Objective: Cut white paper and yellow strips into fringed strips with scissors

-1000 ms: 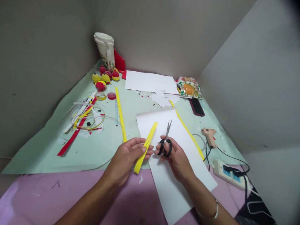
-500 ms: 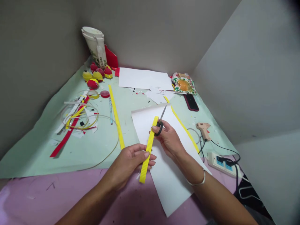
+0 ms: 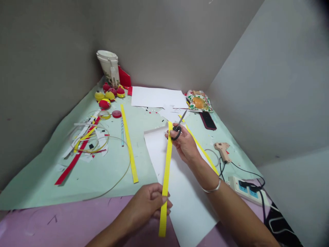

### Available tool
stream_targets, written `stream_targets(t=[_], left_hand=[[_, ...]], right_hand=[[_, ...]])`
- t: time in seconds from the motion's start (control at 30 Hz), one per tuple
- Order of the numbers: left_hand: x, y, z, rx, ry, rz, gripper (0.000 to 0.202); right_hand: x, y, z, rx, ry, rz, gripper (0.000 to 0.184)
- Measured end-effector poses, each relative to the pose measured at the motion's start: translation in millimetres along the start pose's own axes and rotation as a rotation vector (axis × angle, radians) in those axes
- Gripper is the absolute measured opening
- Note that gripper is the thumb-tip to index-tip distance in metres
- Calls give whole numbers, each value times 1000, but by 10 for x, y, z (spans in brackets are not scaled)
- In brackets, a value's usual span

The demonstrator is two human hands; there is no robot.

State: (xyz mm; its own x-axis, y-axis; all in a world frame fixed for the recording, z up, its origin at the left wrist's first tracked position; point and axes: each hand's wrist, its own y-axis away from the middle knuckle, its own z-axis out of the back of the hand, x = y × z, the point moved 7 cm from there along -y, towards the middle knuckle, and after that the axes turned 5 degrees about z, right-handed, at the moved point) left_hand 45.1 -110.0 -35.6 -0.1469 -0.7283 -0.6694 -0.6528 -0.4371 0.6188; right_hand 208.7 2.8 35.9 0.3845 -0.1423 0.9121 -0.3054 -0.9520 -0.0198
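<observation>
A ribbed yellow strip [image 3: 167, 168], apparently corrugated paper, stretches lengthwise between my two hands. My left hand [image 3: 154, 200] pinches it near its lower end, thumb on top and fingers behind. Up at the strip's top end, my right hand [image 3: 186, 142] grips it with thumb and fingers. That same hand also keeps hold of a pair of scissors [image 3: 177, 132] with black handles, the blades pointing up and away. Beneath both hands lies a large white paper sheet [image 3: 190, 202].
Left are yellow strip [image 3: 130, 147], scraps with red strip [image 3: 77, 156], tape rolls [image 3: 116, 114] and red-yellow balls [image 3: 104, 104] near a cup [image 3: 108, 67]. Right are a glue gun [image 3: 222, 151], power strip [image 3: 248, 190], phone [image 3: 208, 120] and snack packet [image 3: 199, 101]. White paper [image 3: 156, 97] lies behind.
My left hand has slid down toward me along the yellow strip, so a longer stretch now shows between the hands. The view has tilted slightly upward.
</observation>
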Motion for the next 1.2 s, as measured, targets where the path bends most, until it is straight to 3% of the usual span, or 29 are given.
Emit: stream_targets(t=[0.17,0.3,0.37,0.47,0.57,0.73,0.9,1.2], left_hand=[[8,10,-53,74,-69,-27,26],[-249,53,-33,83,-117,-125,29],[-446,43,98,-31,-192,-177,32],[-805,-5,385,-298,-248,-276,39],[-1115,-112,529,-384,-136,-358,43],[-1415,-345,431,-185,-66,-410,37],[-1511,-471,587,-240,-41,-461,35],[-1459,-581,866,-257,76,-458,28]], right_hand=[[-242,19,115,-6,190,21,54],[-401,104,126,10,228,41,52],[-445,153,95,30,220,48,51],[-449,208,28,78,214,86,52],[-435,243,-21,120,220,114,51],[-466,301,-78,211,331,135,48],[-525,328,-107,275,419,137,49],[-602,272,-31,167,283,-32,36]])
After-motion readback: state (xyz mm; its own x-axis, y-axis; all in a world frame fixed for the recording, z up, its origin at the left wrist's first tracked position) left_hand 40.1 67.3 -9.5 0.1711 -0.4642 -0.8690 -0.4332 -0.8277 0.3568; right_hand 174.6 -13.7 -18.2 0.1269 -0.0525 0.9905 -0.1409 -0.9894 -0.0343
